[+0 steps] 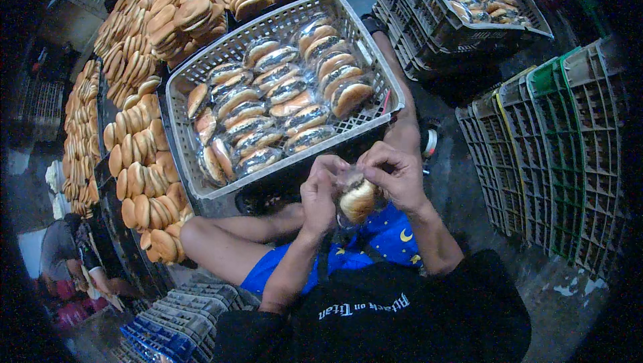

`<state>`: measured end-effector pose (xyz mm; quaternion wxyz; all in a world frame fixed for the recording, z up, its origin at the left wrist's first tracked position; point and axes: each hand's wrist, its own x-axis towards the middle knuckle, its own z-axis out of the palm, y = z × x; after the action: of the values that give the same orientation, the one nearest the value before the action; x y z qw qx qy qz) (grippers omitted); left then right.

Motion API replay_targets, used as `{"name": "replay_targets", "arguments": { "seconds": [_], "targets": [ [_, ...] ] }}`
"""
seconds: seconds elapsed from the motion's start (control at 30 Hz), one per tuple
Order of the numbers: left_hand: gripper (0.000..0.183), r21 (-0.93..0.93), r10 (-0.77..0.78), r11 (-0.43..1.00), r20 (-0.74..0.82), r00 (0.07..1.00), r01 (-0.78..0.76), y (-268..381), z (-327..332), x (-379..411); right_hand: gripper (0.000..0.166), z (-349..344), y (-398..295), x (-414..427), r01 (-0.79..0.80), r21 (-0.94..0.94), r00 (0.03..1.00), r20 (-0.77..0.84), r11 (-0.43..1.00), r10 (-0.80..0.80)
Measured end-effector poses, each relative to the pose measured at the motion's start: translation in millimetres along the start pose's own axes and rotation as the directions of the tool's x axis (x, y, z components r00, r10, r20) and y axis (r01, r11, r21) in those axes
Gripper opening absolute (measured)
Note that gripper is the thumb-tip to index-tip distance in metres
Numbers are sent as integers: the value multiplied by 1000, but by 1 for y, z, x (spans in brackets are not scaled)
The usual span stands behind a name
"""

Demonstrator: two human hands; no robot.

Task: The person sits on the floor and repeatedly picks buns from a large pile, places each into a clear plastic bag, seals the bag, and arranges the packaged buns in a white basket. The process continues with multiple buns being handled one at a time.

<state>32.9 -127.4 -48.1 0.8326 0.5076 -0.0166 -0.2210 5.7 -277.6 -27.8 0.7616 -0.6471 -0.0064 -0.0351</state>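
Note:
Between my two hands hangs a round bread bun with a dark filling, inside a clear plastic bag. My left hand pinches the bag's upper edge from the left. From the other side, the thumb and fingers of my right hand grip the bag near its mouth. Just beyond my hands sits a grey perforated plastic crate. Rows of wrapped filled buns stand on edge in it, some tilted. A small red thing shows at the crate's right end.
Unwrapped buns line trays at the left, with taller bun piles behind. A stack of crates with wrapped buns on top stands back right. More crates rise at the right, others at lower left. A co-worker bends at far left.

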Motion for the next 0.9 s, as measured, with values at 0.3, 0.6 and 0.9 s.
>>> {"name": "replay_targets", "arguments": {
  "seconds": [0.3, 0.6, 0.9],
  "targets": [
    [23, 530, 106, 843, -3, 994, -88, 15, 6, 9, 6, 18, 3, 3, -168, 180, 968, -158, 969, 197],
    [24, 772, 51, 628, 89, 995, -101, 42, 2, 9, 14, 13, -6, 9, 146, -673, 988, 131, 725, -77],
    [17, 447, -662, 652, -58, 747, 612, 27, -2, 30, 38, 31, 11, -28, 114, -930, 990, 138, 349, 43]
  ]
}}
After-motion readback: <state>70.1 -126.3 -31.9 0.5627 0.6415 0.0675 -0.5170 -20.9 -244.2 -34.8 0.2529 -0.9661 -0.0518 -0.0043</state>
